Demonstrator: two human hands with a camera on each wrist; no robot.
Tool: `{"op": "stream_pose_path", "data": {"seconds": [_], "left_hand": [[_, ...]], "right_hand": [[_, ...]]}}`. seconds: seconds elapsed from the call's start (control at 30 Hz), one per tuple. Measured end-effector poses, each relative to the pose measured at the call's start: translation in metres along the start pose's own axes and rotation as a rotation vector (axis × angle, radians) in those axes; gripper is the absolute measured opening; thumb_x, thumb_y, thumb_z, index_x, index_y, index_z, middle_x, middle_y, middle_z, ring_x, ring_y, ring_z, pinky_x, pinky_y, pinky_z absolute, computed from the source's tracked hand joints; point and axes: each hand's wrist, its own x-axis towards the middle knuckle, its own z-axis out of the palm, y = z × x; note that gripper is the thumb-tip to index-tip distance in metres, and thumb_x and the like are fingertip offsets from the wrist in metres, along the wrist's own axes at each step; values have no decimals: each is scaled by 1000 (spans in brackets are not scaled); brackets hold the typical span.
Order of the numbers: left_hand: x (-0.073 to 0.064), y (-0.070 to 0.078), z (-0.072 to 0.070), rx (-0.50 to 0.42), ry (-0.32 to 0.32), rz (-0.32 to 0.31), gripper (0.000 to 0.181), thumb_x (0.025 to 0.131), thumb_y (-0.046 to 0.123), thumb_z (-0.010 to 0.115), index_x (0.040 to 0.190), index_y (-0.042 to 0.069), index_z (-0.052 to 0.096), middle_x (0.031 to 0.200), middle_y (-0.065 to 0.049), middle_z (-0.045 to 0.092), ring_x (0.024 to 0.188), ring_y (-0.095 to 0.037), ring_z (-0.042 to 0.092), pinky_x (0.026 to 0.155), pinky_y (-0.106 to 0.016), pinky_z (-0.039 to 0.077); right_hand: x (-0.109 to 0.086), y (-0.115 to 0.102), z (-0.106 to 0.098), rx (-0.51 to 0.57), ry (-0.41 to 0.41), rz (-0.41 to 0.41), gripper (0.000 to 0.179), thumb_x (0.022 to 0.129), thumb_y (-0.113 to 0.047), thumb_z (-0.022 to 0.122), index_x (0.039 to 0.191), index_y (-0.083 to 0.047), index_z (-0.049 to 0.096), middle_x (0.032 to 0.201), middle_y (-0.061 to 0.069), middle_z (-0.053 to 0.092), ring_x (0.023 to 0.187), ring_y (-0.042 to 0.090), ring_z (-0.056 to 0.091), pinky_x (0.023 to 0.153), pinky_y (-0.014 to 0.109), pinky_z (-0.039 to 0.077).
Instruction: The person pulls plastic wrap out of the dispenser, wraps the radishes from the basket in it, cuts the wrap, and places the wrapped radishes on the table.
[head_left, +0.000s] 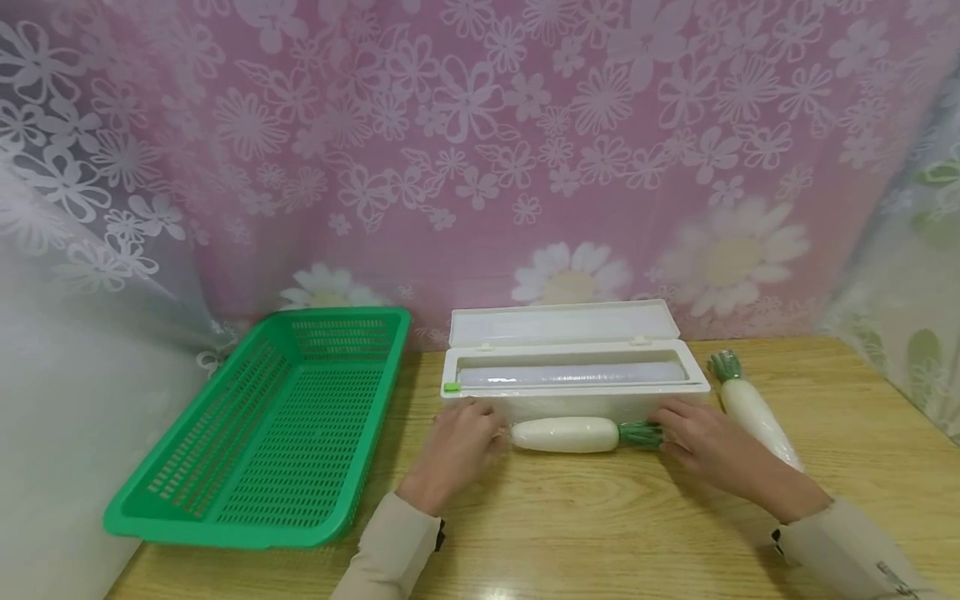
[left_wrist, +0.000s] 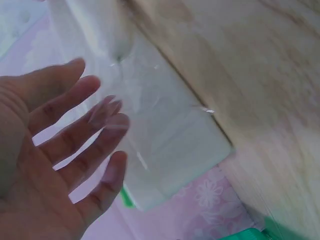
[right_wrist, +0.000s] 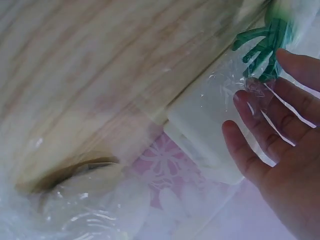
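Observation:
A white radish [head_left: 564, 435] with cut green stalks lies sideways in front of a white cling film dispenser [head_left: 570, 405], clear film about it. My left hand [head_left: 463, 442] is at the radish's tip end; in the left wrist view its fingers [left_wrist: 112, 127] are loosely extended, with clear film at the fingertips. At the green stalks [right_wrist: 265, 50] is my right hand [head_left: 708, 442], its fingers [right_wrist: 247, 155] spread and slightly bent, touching clear film. The dispenser's lid [head_left: 562, 323] stands raised, showing a film roll [head_left: 570, 374] and a green slider [head_left: 452, 387].
A second radish [head_left: 757, 421], wrapped in film, lies right of the dispenser, close to my right forearm. A green slatted basket [head_left: 300, 442] stands on the left of the wooden table [head_left: 585, 533]. Behind hangs a pink flowered curtain [head_left: 480, 167].

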Motion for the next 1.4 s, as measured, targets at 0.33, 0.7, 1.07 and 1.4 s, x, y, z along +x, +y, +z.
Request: {"op": "stream_pose_path", "data": {"seconds": [0.33, 0.7, 1.07, 1.4], "left_hand": [[-9, -14, -15, -168, 322, -270, 20, 84, 2, 83, 101, 2, 73, 95, -11, 62, 73, -21, 57, 54, -29, 49], [-12, -27, -3, -403, 251, -545, 47, 84, 6, 82, 126, -1, 62, 119, -18, 58, 92, -29, 54, 70, -43, 50], [-8, -39, 7, -599, 154, -553, 56, 89, 7, 78, 137, -7, 53, 128, -23, 58, 109, -40, 60, 88, -56, 51], [-9, -42, 12, -600, 74, -560, 61, 93, 13, 75, 145, -5, 47, 144, -27, 50, 132, -48, 45, 105, -65, 37]], "right_hand": [[7, -3, -19, -18, 9, 55, 58, 106, -49, 38, 102, -1, 70, 98, 11, 67, 83, 27, 66, 63, 38, 56], [36, -8, -25, 30, 50, 31, 51, 106, -44, 41, 105, -3, 70, 101, 9, 67, 81, 25, 65, 61, 37, 53], [65, -18, -22, 88, 66, 123, 33, 77, 3, 83, 107, -1, 70, 107, 13, 68, 94, 32, 66, 68, 45, 55], [106, -32, 3, 214, 104, 118, 25, 81, 7, 80, 102, 0, 70, 100, 8, 68, 91, 26, 65, 70, 43, 55]]}}
